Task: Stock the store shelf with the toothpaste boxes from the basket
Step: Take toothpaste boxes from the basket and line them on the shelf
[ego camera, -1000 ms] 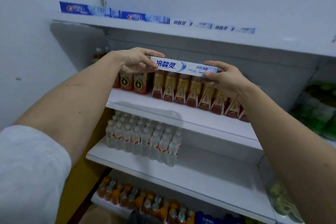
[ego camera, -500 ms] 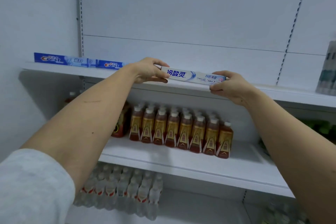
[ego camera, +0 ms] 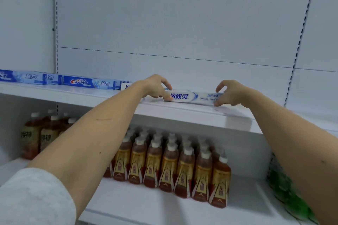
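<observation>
On the white top shelf (ego camera: 192,113), a white toothpaste box (ego camera: 190,97) lies lengthwise, pinched at both ends.

Below that shelf, a block of amber tea bottles (ego camera: 170,168) with gold-and-red labels and white caps stands on the next board, darker bottles (ego camera: 36,133) to its left and blurred green bottles (ego camera: 287,193) to its right. Along the shelf's left stretch runs a row of blue Crest boxes (ego camera: 80,82), one more white box end showing beside them. The held box is long and slim, with bold blue Chinese characters and a blue swoosh on its face. The left hand (ego camera: 155,87) grips its left end with curled fingers; the right hand (ego camera: 230,93) pinches its right end between thumb and fingertips.
</observation>
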